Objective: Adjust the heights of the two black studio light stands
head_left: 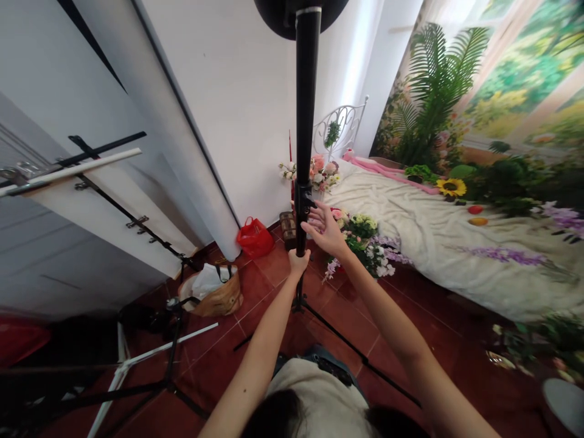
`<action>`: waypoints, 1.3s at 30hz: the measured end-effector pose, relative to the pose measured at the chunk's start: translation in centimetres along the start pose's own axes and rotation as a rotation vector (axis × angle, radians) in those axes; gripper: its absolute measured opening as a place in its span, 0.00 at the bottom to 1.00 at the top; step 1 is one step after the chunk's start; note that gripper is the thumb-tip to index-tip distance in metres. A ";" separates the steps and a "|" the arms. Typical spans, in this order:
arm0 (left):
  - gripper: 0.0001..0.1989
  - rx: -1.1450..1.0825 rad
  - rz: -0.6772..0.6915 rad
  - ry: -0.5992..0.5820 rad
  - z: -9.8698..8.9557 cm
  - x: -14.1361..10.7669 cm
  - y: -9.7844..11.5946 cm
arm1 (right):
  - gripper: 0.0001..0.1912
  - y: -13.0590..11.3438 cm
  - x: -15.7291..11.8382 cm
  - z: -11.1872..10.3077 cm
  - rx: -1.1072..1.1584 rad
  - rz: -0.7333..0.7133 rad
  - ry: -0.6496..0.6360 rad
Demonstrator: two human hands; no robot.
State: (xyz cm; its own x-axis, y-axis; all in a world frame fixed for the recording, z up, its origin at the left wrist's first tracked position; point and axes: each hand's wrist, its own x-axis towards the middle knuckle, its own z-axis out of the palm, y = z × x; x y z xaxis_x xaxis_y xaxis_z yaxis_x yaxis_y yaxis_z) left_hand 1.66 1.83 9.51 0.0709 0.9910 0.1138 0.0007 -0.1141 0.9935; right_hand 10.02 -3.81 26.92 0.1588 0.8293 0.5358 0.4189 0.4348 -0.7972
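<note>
A black light stand [306, 109] rises upright in front of me, with a round dark fitting [278, 15] at its top, cut off by the frame edge. My left hand [300, 260] is wrapped around the pole below its collar [303, 198]. Higher up, my right hand [326, 230] is beside the collar's locking knob [311, 202], fingers apart and thumb close to the pole. Whether its fingertips touch the knob I cannot tell. One of the stand's legs [337, 334] stretches over the red tiles toward the lower right.
A bed with a cream cover [392, 207] and artificial flowers [362, 226] are on the right. To the left stand other stands [123, 365], a straw bag [219, 298] and a red plastic bag [255, 237]. A small brown chest [287, 228] sits near the wall.
</note>
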 end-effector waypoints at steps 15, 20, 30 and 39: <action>0.20 0.167 0.209 -0.260 -5.2 -3.3 -1.2 | 0.26 -6.4 5.5 1.0 -0.276 -0.091 0.183; 0.21 0.248 0.156 -0.272 -6.1 -3.5 -3.0 | 0.26 -8.1 6.9 0.2 -0.243 -0.110 0.137; 0.25 0.386 0.163 -0.271 -6.4 -2.8 -4.0 | 0.24 0.7 -1.2 4.0 -0.227 0.093 0.076; 0.20 0.387 0.164 -0.277 -6.1 -3.4 -4.5 | 0.22 9.0 -7.5 6.7 -0.318 0.284 -0.032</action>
State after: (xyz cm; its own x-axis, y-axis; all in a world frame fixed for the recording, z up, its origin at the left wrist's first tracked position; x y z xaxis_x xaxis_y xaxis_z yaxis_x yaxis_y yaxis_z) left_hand -4.71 -0.63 4.72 0.3632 0.9079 0.2094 0.3331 -0.3364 0.8808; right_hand 6.60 -3.81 13.87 0.2814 0.9133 0.2945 0.6185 0.0620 -0.7833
